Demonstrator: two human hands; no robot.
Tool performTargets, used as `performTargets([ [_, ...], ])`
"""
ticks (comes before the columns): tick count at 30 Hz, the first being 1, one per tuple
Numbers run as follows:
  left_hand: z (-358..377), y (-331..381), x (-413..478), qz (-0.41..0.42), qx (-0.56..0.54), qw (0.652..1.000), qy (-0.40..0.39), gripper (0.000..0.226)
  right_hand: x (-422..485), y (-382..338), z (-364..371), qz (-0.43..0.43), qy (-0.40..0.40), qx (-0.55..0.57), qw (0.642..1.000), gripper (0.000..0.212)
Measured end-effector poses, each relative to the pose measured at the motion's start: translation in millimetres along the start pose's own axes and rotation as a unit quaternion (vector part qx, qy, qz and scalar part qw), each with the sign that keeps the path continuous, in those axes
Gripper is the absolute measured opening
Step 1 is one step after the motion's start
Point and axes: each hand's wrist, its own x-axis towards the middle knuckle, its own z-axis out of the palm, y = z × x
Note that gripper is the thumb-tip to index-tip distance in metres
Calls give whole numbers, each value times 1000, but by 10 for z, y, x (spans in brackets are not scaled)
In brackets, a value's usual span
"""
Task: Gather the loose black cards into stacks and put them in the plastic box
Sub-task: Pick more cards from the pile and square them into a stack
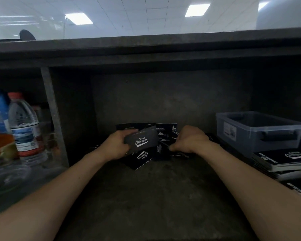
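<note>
Two hands: left [117,145] grips one black card [141,140], right [189,140] pinches the loose cards [142,158]; one plastic box [247,136].

Dark shelf [146,197] bears loose cards [142,160], plastic box [261,131].

2 arms are seen, both left bare the whole way from the bottom edge of the shot up to the wrists. The left forearm [59,193] and right forearm [247,180] are shown uncovered along all of the visible length, so it's plain skin and that's about it tbh. The left hand [117,145] and right hand [189,140] are bare as well. 1 tiny dark spot can be made out on the left forearm, roughly halfway along. Finer detail on the fingers is lost to dim light and blur.
</note>
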Motion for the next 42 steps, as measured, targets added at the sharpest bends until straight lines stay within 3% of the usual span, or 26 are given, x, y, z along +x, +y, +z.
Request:
performTargets([
  [3,-36,-15,2,-7,-14,999,30,61,-14,25,-112,67,157,-18,985,35],
  [5,-43,-32,4,-14,-18,999,40,60,8,81,-177,62,227,5,972,19],
  [7,-25,-27,5,-15,-40,999,31,59,55,122,-197,16,200,87,976,17],
  [10,9,23,-17,7,-90,996,0,56,30,55,-30,-80,83,212,970,14],
  [14,49,82,-43,35,-78,996,-25,54,-5,-63,265,-164,85,258,948,7],
  [16,62,63,-34,37,-51,998,5,38,6,-84,263,-142,86,342,925,24],
  [18,38,34,-18,4,-42,998,40,31,52,-46,246,-129,91,343,926,31],
  [20,-1,2,10,-49,-58,995,71,34,40,14,236,-141,35,239,960,36],
  [22,-27,-22,26,-88,-67,991,73,36,-37,15,260,-151,-52,113,981,69],
  [24,-22,-16,18,-96,-55,992,58,33,-70,-43,281,-146,-63,36,987,96],
  [25,-13,-10,14,-95,-49,993,57,32,-68,-73,279,-143,-57,26,988,99],
  [31,4,-32,37,-102,-69,989,80,34,-63,-84,210,-117,-27,-28,992,52],
  [34,13,-41,41,-106,-81,988,79,34,-37,-11,99,-66,55,-1,996,26],
  [38,14,-27,35,-114,-91,987,70,32,27,115,-14,-16,180,25,983,23],
  [42,21,12,21,-114,-108,985,73,34,74,91,-28,-7,222,212,952,19],
])
